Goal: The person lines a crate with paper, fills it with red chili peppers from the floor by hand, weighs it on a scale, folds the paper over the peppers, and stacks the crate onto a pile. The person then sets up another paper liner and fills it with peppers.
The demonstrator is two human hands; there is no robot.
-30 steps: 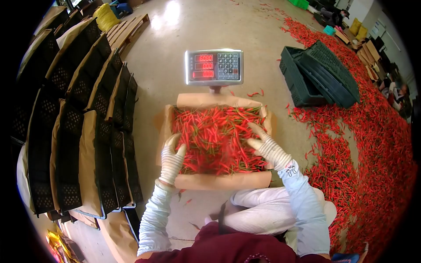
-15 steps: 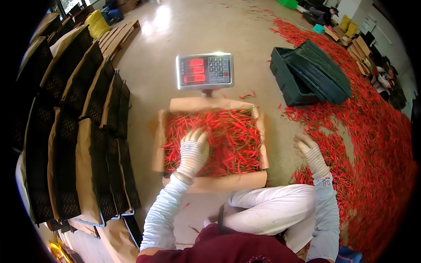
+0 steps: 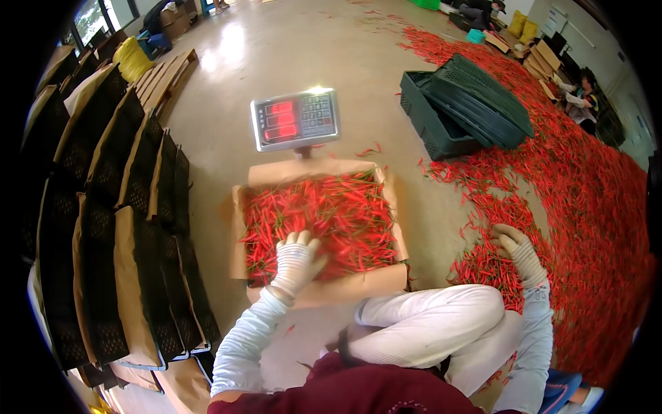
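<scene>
My left hand (image 3: 296,263), in a striped white glove, lies on the red chili peppers (image 3: 345,214) near the front left of a paper-lined crate (image 3: 321,288). Its fingers are stretched and apart, and I see nothing held. Over the edge of the loose chili pile (image 3: 586,255), to the right of my knee, hovers my right hand (image 3: 517,250). It wears the same kind of glove; its fingers point left, loosely bent and apart, with nothing visible in them. Behind the crate stands a weighing scale display (image 3: 295,119) with lit red digits, too blurred to read.
Stacked black crates with brown paper liners (image 3: 103,276) line the left side. Dark green crates (image 3: 469,103) sit at the right, against the chili pile. A wooden pallet (image 3: 165,79) and a yellow sack (image 3: 132,58) stand farther back. Two people (image 3: 585,103) sit beyond the pile.
My left hand has moved down toward the crate's front edge. My right hand has shifted right over the chili pile. The view has turned slightly, so the surroundings appear farther left.
</scene>
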